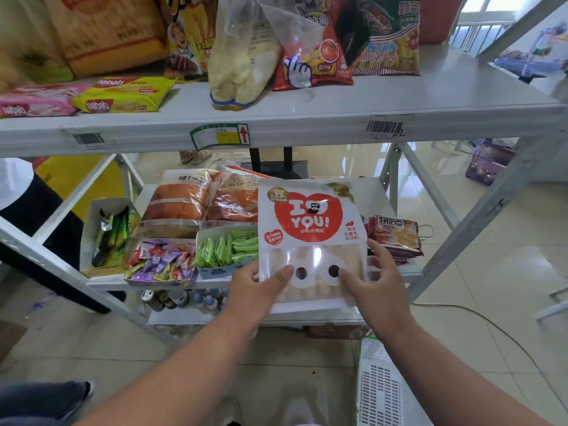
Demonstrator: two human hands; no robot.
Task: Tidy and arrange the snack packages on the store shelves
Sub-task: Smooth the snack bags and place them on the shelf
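Fingers of left hand (258, 284) and right hand (373, 276) gripping white bread bag with red heart print (309, 229), centre frame. Unplaced yet; middle grey metal shelf (396, 273) otherwise mostly stocked.

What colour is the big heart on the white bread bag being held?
Red, with white "I YOU!" lettering, on the white plastic bread bag; the head view shows it.

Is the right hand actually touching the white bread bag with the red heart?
Touching. The head view shows the right hand with its thumb on the front of the white bread bag and fingers curled round its right edge.
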